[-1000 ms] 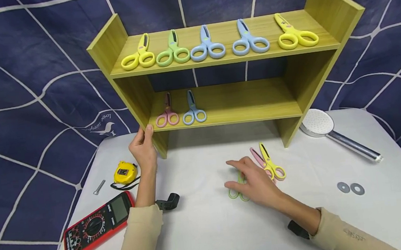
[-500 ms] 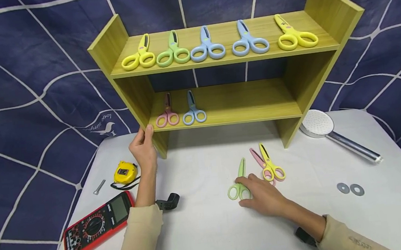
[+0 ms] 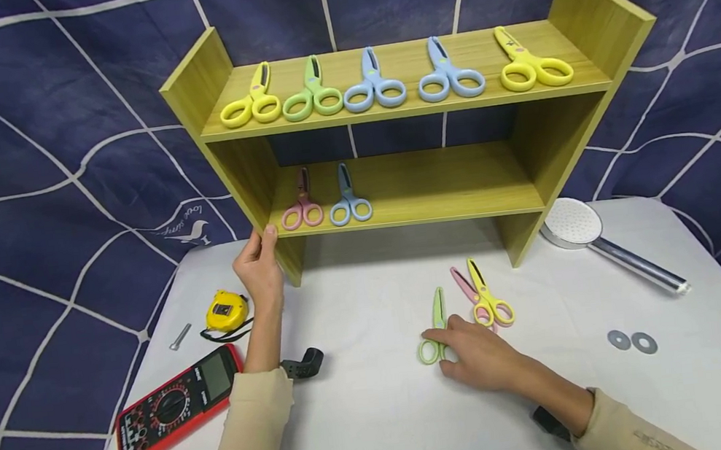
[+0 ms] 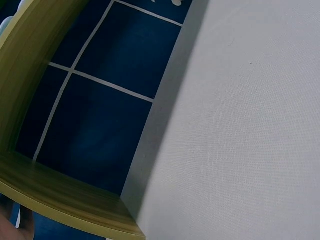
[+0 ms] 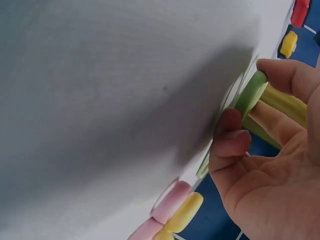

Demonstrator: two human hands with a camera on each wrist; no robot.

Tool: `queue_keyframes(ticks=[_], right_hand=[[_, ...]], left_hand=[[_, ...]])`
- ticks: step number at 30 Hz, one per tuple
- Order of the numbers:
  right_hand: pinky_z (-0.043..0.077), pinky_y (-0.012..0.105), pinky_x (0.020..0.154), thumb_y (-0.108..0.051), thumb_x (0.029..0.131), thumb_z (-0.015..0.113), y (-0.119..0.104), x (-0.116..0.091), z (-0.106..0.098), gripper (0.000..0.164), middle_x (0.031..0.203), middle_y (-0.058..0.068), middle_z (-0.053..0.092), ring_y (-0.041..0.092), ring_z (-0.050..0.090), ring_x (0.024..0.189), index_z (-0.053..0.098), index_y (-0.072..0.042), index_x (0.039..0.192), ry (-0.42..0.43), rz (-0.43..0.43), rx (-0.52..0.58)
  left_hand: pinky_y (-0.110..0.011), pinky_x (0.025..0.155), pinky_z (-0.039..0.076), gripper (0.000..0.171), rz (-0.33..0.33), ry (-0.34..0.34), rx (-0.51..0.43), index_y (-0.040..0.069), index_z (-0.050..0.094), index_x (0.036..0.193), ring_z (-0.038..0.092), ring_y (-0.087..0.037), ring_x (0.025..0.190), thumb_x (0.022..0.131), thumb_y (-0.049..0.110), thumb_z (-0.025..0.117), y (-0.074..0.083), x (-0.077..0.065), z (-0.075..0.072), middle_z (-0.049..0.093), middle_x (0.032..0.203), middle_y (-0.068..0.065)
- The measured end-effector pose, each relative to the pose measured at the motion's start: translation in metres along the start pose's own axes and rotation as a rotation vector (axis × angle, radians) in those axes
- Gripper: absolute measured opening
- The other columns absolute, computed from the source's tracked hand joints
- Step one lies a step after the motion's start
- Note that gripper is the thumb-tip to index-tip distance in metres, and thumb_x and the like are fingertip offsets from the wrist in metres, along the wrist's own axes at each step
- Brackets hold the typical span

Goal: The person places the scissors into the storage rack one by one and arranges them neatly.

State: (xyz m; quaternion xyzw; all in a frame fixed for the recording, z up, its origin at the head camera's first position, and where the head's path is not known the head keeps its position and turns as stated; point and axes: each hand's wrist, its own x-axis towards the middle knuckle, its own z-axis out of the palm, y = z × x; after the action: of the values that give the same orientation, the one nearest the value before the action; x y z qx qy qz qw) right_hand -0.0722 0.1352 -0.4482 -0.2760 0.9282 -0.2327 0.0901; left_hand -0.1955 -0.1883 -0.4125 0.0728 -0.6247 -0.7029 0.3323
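Note:
My right hand (image 3: 480, 355) pinches the handle of the green scissors (image 3: 438, 312), which lie on the white cloth with blades pointing away. In the right wrist view, thumb and fingers hold the green handle loop (image 5: 251, 92) between them. Just right of it, yellow scissors (image 3: 481, 293) lie partly over pink scissors (image 3: 463, 284). My left hand (image 3: 260, 272) grips the left side panel of the wooden shelf (image 3: 425, 211), thumb at its front edge. The left wrist view shows only a bit of that hand, beside the panel.
Several scissors line the top board; pink (image 3: 301, 205) and blue scissors (image 3: 348, 200) lie on the lower board. At left are a tape measure (image 3: 226, 311), a bolt (image 3: 180, 337) and a multimeter (image 3: 178, 405). A shower head (image 3: 571, 222) and two washers (image 3: 643, 342) lie at right.
My right hand has come down from above the green scissors and taken hold of their handle. They have shifted slightly to the right. The left hand stays on the shelf panel.

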Motion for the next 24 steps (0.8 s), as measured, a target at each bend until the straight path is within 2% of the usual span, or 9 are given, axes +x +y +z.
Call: queue_keyframes(ticks=[4, 8, 11, 14, 15, 19, 21, 22, 24], right_hand=[[0.038, 0.025, 0.056, -0.012, 0.079, 0.072, 0.003, -0.001, -0.002, 0.045, 0.094, 0.001, 0.056, 0.008, 0.043, 0.067, 0.066, -0.014, 0.124, 0.024, -0.021, 0.018], [0.039, 0.023, 0.059, -0.012, 0.078, 0.071, 0.003, -0.002, -0.005, 0.046, 0.095, -0.002, 0.056, 0.006, 0.044, 0.071, 0.066, -0.016, 0.124, 0.106, -0.075, 0.03], [0.041, 0.022, 0.06, -0.012, 0.077, 0.071, -0.002, -0.001, -0.012, 0.047, 0.095, -0.003, 0.057, 0.005, 0.046, 0.072, 0.067, -0.018, 0.124, 0.209, -0.15, 0.029], [0.045, 0.022, 0.063, -0.012, 0.077, 0.074, -0.01, 0.001, -0.025, 0.049, 0.096, -0.007, 0.055, 0.004, 0.048, 0.074, 0.066, -0.02, 0.124, 0.305, -0.209, 0.056], [0.049, 0.024, 0.072, -0.011, 0.077, 0.075, -0.013, 0.001, -0.03, 0.049, 0.096, -0.009, 0.054, 0.004, 0.049, 0.075, 0.067, -0.02, 0.124, 0.339, -0.233, 0.069], [0.047, 0.018, 0.061, -0.007, 0.076, 0.075, -0.022, 0.007, -0.046, 0.05, 0.097, -0.009, 0.051, 0.001, 0.043, 0.066, 0.066, -0.02, 0.124, 0.445, -0.312, 0.107], [0.043, 0.016, 0.055, -0.005, 0.076, 0.074, -0.023, 0.011, -0.053, 0.05, 0.096, -0.007, 0.052, 0.002, 0.039, 0.063, 0.067, -0.018, 0.124, 0.49, -0.347, 0.11], [0.036, 0.016, 0.048, -0.005, 0.076, 0.074, -0.023, 0.013, -0.056, 0.05, 0.096, -0.005, 0.052, 0.002, 0.037, 0.061, 0.067, -0.016, 0.124, 0.508, -0.354, 0.105], [0.037, 0.018, 0.05, -0.003, 0.076, 0.073, -0.022, 0.017, -0.062, 0.051, 0.095, -0.003, 0.053, 0.004, 0.037, 0.063, 0.066, -0.013, 0.125, 0.529, -0.355, 0.108]], left_hand=[[-0.031, 0.098, 0.049, 0.032, -0.002, -0.011, -0.017, 0.001, 0.063, 0.126, 0.063, -0.016, 0.11, 0.094, 0.009, 0.066, 0.002, 0.0, -0.001, 0.063, 0.125, -0.017], [-0.032, 0.098, 0.049, 0.033, -0.011, -0.021, -0.011, -0.003, 0.061, 0.126, 0.063, -0.017, 0.11, 0.094, 0.006, 0.064, 0.015, -0.005, 0.002, 0.061, 0.126, -0.02], [-0.032, 0.097, 0.05, 0.033, -0.008, -0.008, 0.01, -0.001, 0.062, 0.126, 0.063, -0.017, 0.11, 0.095, 0.01, 0.065, 0.013, -0.004, 0.002, 0.062, 0.126, -0.017], [-0.031, 0.096, 0.05, 0.032, 0.006, 0.006, -0.001, 0.002, 0.065, 0.125, 0.064, -0.018, 0.109, 0.094, 0.012, 0.067, 0.001, -0.001, 0.001, 0.064, 0.125, -0.015], [-0.031, 0.096, 0.05, 0.032, 0.01, 0.007, 0.003, 0.002, 0.065, 0.125, 0.064, -0.018, 0.109, 0.095, 0.013, 0.067, 0.0, -0.001, 0.001, 0.065, 0.124, -0.014], [-0.031, 0.097, 0.05, 0.031, 0.001, 0.004, -0.004, 0.002, 0.065, 0.124, 0.064, -0.016, 0.109, 0.095, 0.011, 0.066, 0.0, 0.0, 0.0, 0.064, 0.124, -0.015], [-0.03, 0.097, 0.05, 0.031, -0.008, 0.001, -0.001, 0.001, 0.064, 0.124, 0.064, -0.015, 0.109, 0.094, 0.01, 0.066, 0.0, 0.001, 0.0, 0.063, 0.125, -0.016], [-0.031, 0.097, 0.05, 0.031, -0.012, -0.001, 0.002, 0.0, 0.064, 0.124, 0.064, -0.015, 0.109, 0.094, 0.009, 0.066, 0.001, 0.001, 0.0, 0.063, 0.125, -0.017], [-0.031, 0.097, 0.05, 0.032, -0.017, -0.008, 0.0, -0.002, 0.063, 0.124, 0.064, -0.016, 0.109, 0.094, 0.007, 0.065, 0.001, 0.001, 0.001, 0.062, 0.125, -0.019]])
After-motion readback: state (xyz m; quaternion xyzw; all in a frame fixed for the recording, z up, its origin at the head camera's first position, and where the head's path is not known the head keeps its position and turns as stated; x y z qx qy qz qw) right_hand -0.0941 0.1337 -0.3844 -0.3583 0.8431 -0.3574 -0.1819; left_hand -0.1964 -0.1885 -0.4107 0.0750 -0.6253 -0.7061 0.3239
